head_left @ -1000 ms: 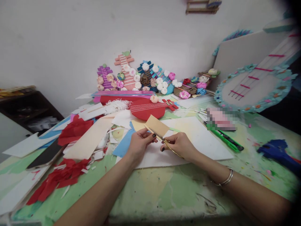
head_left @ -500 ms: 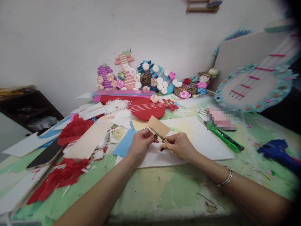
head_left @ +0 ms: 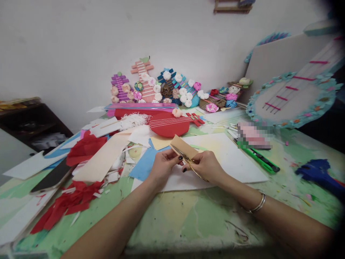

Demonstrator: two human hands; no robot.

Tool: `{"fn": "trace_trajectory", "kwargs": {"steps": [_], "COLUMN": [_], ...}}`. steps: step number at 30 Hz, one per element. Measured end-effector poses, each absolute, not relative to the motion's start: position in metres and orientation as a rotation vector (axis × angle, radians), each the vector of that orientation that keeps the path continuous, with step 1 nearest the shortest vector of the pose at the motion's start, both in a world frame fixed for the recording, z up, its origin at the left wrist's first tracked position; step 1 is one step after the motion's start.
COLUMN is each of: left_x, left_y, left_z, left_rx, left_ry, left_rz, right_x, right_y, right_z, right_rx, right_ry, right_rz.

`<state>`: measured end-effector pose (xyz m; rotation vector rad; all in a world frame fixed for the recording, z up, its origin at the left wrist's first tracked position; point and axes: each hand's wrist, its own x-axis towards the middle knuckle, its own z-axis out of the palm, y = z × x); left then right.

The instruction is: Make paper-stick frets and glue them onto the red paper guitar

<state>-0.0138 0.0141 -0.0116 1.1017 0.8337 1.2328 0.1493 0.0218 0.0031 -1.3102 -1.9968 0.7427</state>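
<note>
My right hand [head_left: 208, 163] is wrapped round gold-coloured scissors [head_left: 199, 172], whose blades point up and left. Those blades lie along the lower edge of a tan piece of paper [head_left: 185, 145]. With thumb and fingers pinched, my left hand [head_left: 164, 165] grips the paper close to the blades; the fingertips partly hide the spot. Beneath both hands lies a white board [head_left: 237, 165], with a blue sheet [head_left: 141, 165] by the left wrist. Just beyond stands a red lute-shaped craft [head_left: 169, 124] with white strings.
Red paper scraps [head_left: 68, 201] and a cream strip [head_left: 102, 158] cover the left side. A green cutter [head_left: 261, 160] and a blue glue gun [head_left: 315, 174] lie right. Several decorated instrument crafts [head_left: 147, 86] lean on the wall; a large one [head_left: 291, 97] stands right.
The scissor blades have shifted across the tan paper's edge, and the narrow strip seen at my left fingertips no longer shows. Both hands stay almost in place.
</note>
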Motion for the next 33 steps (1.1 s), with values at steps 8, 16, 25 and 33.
{"fn": "trace_trajectory", "kwargs": {"steps": [8,16,25,33], "left_x": [-0.011,-0.009,-0.009,-0.013], "left_y": [0.013,0.012,0.010,0.007], "left_z": [-0.009,-0.008,-0.001,0.006], "left_rx": [1.079,1.056,1.045,1.033], "left_ry": [0.787,0.817,0.889,0.862], "left_rz": [1.230,1.227,1.265,1.197], "right_x": [0.147,0.149,0.157,0.201], "right_y": [0.022,0.023,0.030,0.063], "right_z": [0.005,0.005,0.009,0.011], "right_rx": [-1.314,-1.323,-1.381,-1.806], "right_ry": [-1.993,-1.975,-1.782,-1.862], "right_rz": [0.686,0.801,0.950,0.318]}}
